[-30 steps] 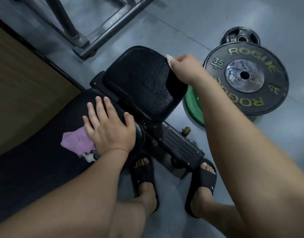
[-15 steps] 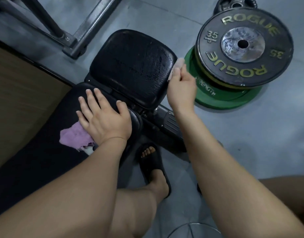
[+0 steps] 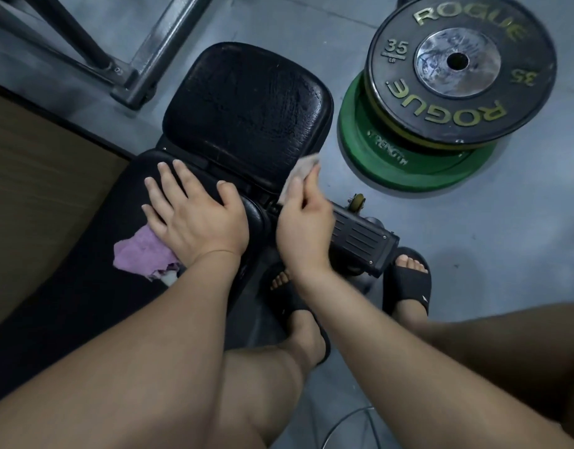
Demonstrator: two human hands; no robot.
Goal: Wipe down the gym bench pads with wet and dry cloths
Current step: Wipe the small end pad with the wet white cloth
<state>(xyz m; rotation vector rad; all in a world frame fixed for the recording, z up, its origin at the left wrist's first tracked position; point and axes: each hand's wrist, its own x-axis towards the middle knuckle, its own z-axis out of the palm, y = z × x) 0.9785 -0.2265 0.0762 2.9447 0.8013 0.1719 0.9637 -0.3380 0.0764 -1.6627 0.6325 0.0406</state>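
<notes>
Your left hand point(image 3: 195, 222) lies flat on the end of the long back pad point(image 3: 84, 286). Fingers are straight and spread, grip wide, holding nothing. The heel of the palm sits on the edge of the purple cloth point(image 3: 139, 256), which is crumpled on that pad. Probable reason: you brace on the bench while leaning over, and the palm pins the spare cloth so it can't slide off.

Your right hand point(image 3: 303, 228) has its grip closed on the pale cloth point(image 3: 303, 171), pinched between thumb and fingers. The cloth sticks up past the fingertips at the near right corner of the seat pad point(image 3: 246, 115), by the gap between the 2 pads. Motion blur there, so I cannot tell whether the cloth touches the pad's side or is just beside it.

The seat pad top shows a streaky sheen and reads as damp. My guess is the pale cloth is the wet cloth and the purple is parked for drying. Step in hand looks like wiping the seat pad's side edge. The back pad looks matte, probably not wiped yet.

The black frame housing point(image 3: 360, 238) runs under your right wrist, with your feet in black slides on either side. The 35 LB ROGUE plate point(image 3: 460, 63) is stacked on the green plate point(image 3: 392, 160) on the floor, apart from the seat pad.
</notes>
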